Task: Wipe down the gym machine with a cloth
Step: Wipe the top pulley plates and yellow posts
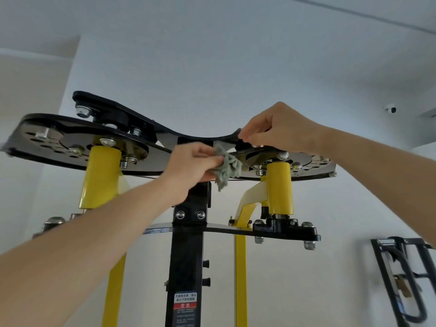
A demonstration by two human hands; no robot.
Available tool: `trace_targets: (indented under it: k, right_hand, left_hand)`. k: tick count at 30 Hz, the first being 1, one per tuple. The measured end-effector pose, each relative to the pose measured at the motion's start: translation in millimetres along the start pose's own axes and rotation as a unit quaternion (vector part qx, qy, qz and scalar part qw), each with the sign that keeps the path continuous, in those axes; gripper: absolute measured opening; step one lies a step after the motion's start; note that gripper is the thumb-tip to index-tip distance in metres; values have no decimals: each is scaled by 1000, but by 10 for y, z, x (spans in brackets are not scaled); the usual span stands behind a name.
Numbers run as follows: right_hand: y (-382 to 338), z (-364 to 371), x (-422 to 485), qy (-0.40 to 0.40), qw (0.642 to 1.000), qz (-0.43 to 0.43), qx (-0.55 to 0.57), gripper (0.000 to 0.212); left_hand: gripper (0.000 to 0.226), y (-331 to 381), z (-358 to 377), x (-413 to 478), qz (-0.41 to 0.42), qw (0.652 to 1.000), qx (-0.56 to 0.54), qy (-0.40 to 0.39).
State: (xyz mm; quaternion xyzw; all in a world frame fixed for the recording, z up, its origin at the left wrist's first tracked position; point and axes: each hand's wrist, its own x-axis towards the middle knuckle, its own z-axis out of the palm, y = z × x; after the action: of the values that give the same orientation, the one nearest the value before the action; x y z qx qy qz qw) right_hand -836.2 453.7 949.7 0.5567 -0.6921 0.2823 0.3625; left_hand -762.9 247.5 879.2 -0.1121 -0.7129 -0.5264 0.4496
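Observation:
I look up at the top of a black and yellow gym machine. Its black top plate (132, 116) curves across the middle, above two round perforated discs. My left hand (191, 168) grips a crumpled grey-green cloth (227, 167) and holds it against the underside of the plate, near the central black post (186, 256). My right hand (276, 128) is raised beside it, its fingers curled round the edge of the top plate just above the cloth. Yellow sleeves (279, 187) hang below both discs.
A lower black bracket (283, 230) with bolts juts out to the right. A red and white warning label (185, 300) sits on the post. A black rack (401, 279) hangs on the white wall at the lower right. A small camera (390, 109) sits high up.

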Motion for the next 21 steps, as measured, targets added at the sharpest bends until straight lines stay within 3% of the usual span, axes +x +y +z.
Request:
trace_targets:
  k: [5, 11, 14, 18, 21]
  right_hand:
    - [150, 7, -31, -46, 988, 11, -145, 22]
    - [206, -47, -121, -51, 994, 33, -96, 32]
    - [189, -82, -133, -66, 993, 43, -90, 34]
    - [162, -96, -162, -61, 994, 55, -78, 34]
    - [145, -71, -168, -58, 993, 52, -87, 37]
  left_hand:
    - [15, -563, 150, 108, -153, 978, -75, 122]
    - [12, -841, 485, 421, -273, 912, -231, 202]
    - [2, -880, 641, 666, -260, 891, -330, 174]
    - [28, -939, 748, 872, -293, 857, -380, 189]
    - [29, -910, 791, 813, -286, 838, -439, 156]
